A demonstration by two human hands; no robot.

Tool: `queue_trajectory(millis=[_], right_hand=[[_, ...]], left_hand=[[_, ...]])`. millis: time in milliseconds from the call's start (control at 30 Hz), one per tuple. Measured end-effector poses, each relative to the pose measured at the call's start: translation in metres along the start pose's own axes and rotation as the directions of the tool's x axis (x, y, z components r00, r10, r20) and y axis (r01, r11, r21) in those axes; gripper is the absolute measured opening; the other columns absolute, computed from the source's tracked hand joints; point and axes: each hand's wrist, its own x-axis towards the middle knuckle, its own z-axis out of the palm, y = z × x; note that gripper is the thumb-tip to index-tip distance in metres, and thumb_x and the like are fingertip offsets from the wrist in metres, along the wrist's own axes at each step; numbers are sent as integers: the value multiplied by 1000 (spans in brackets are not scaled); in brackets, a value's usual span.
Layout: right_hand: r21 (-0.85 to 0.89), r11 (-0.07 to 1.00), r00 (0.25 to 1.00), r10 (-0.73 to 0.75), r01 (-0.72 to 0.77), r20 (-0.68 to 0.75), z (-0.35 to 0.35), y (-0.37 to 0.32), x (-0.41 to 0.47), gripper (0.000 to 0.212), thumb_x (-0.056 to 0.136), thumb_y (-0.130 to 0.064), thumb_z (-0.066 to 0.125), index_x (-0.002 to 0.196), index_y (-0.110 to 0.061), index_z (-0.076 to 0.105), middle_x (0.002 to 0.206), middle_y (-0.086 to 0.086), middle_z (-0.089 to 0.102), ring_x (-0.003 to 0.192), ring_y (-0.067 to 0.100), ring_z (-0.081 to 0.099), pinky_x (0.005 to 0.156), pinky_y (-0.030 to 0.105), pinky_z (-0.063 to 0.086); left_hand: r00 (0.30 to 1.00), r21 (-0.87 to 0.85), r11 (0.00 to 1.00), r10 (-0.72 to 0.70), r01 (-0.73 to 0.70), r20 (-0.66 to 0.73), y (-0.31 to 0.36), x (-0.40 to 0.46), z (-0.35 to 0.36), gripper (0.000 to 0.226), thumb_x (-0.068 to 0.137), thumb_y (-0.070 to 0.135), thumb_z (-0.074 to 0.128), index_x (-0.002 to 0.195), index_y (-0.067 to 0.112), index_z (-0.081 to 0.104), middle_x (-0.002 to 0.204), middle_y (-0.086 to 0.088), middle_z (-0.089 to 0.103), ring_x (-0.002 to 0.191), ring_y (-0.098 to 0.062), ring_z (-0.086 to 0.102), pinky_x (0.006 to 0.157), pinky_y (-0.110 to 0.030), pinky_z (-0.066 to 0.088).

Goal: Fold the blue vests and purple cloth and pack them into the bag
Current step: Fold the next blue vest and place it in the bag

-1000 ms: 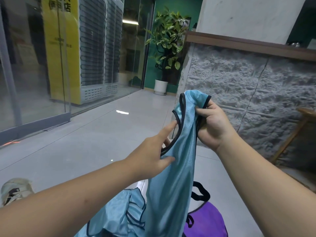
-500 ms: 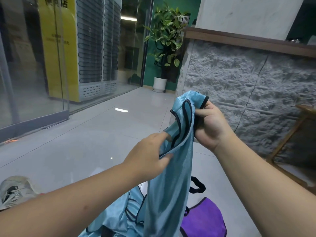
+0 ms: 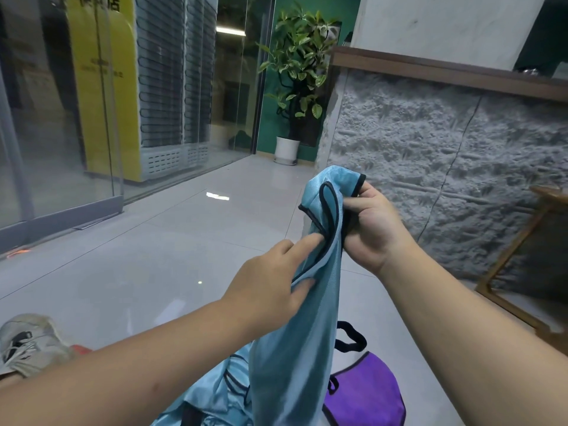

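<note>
A light blue vest with black trim hangs in the air in front of me. My right hand grips its bunched top, the shoulder straps gathered in the fist. My left hand pinches the black-trimmed edge a little lower, index finger stretched up along the trim. Below, more blue vest fabric lies crumpled on the floor. To its right lies the purple cloth with black trim and a black strap loop. No bag is plainly visible.
Grey tiled floor spreads ahead. A rough stone counter wall stands at right, with a wooden frame beside it. A potted plant and glass wall are farther back. A worn white shoe sits at lower left.
My left hand slid up the vest's trimmed edge and now pinches it closer to my right hand. The strap at the top has folded over into a loop.
</note>
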Motion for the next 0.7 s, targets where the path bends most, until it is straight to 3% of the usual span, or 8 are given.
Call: queue_trajectory(millis=[100, 200, 267, 400, 500, 600, 633, 700], right_hand=[[6, 1000, 1000, 4, -3, -3, 0, 0, 0, 36, 98, 15, 45, 107, -8, 71, 93, 15, 76, 79, 27, 74, 69, 37, 63], [-4, 1000, 1000, 0, 0, -8, -1, 1, 1, 36, 97, 15, 46, 108, -8, 72, 98, 15, 76, 84, 27, 74, 78, 39, 64], [-12, 1000, 1000, 2, -2, -9, 0, 2, 0, 36, 97, 15, 47, 108, -8, 72, 98, 15, 76, 83, 28, 74, 77, 39, 64], [-26, 1000, 1000, 9, -10, -17, 2, 4, -2, 36, 97, 15, 48, 106, -8, 73, 98, 16, 76, 84, 30, 73, 77, 42, 65], [-31, 999, 1000, 9, -9, -16, 2, 4, -3, 36, 97, 15, 48, 106, -8, 74, 97, 15, 77, 84, 28, 74, 81, 43, 64], [-41, 999, 1000, 16, -16, -12, 3, 4, -3, 36, 97, 16, 48, 110, -7, 73, 99, 15, 76, 84, 27, 74, 84, 43, 63], [-43, 999, 1000, 22, -22, -9, 3, 5, -3, 36, 97, 16, 48, 111, -6, 73, 100, 16, 76, 84, 28, 74, 84, 43, 64], [-48, 998, 999, 31, -32, -8, 3, 6, -2, 38, 96, 17, 46, 114, -5, 72, 103, 18, 76, 87, 29, 74, 86, 44, 63]], left_hand=[[998, -9, 999, 45, -46, -42, -2, -3, 2, 78, 96, 29, 65, 141, 62, 11, 98, 14, 44, 67, -26, 52, 65, -39, 51], [991, 20, 995, 98, -97, -88, -5, -5, 3, 82, 94, 26, 65, 148, 60, 14, 93, 18, 38, 61, -27, 50, 58, -35, 49], [1000, 21, 1000, 20, -19, -23, -6, -1, 2, 77, 98, 31, 61, 148, 61, 11, 99, 14, 49, 74, -27, 57, 69, -36, 51], [991, 63, 994, -92, 86, 99, -9, 1, 0, 55, 99, 37, 59, 144, 44, 29, 127, 9, 58, 105, -25, 62, 91, -39, 51], [983, 96, 989, -125, 112, 135, -6, -1, -4, 49, 99, 38, 59, 142, 42, 38, 119, 10, 56, 99, -24, 62, 88, -37, 51], [947, 221, 966, -189, 132, 261, -2, 2, -6, 52, 95, 40, 57, 142, 46, 35, 114, 7, 51, 95, -26, 61, 83, -37, 52], [917, 260, 953, -238, 157, 321, 0, 3, -6, 48, 93, 38, 58, 137, 44, 40, 111, 5, 52, 94, -27, 61, 81, -37, 53], [836, 368, 912, -338, 180, 431, -2, 6, -4, 19, 88, 33, 60, 105, 30, 53, 96, 1, 55, 85, -27, 60, 69, -34, 50]])
